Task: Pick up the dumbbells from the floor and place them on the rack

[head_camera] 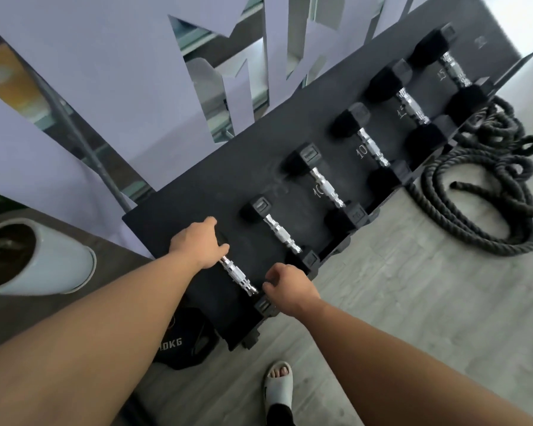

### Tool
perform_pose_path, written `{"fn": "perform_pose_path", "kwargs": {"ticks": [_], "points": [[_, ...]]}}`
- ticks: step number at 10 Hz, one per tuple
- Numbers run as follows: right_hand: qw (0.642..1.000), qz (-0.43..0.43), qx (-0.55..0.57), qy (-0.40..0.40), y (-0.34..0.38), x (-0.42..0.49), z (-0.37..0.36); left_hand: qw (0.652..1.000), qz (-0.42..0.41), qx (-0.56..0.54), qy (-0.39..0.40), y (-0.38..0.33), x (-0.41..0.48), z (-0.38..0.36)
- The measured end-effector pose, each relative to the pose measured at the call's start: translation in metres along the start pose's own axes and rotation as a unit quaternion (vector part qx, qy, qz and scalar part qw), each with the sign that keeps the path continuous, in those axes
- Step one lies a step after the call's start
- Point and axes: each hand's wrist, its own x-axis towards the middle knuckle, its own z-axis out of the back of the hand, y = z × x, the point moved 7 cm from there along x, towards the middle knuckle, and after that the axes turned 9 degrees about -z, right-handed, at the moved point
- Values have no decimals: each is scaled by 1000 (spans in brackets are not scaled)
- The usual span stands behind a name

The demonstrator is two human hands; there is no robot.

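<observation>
Leaning over the rack [197, 192], the person steadies the nearest dumbbell [237, 276] in the end slot, left hand [199, 242] wrapped over its far head, right hand [285, 285] curled at its near head, beside five racked dumbbells; no more show on the floor [413, 302].
</observation>
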Motion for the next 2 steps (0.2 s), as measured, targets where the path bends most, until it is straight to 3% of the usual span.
{"fn": "perform_pose_path", "kwargs": {"ticks": [2], "points": [[998, 48, -35, -20, -18, -47, 89, 1000, 1, 8, -5, -29, -30, 53]]}}
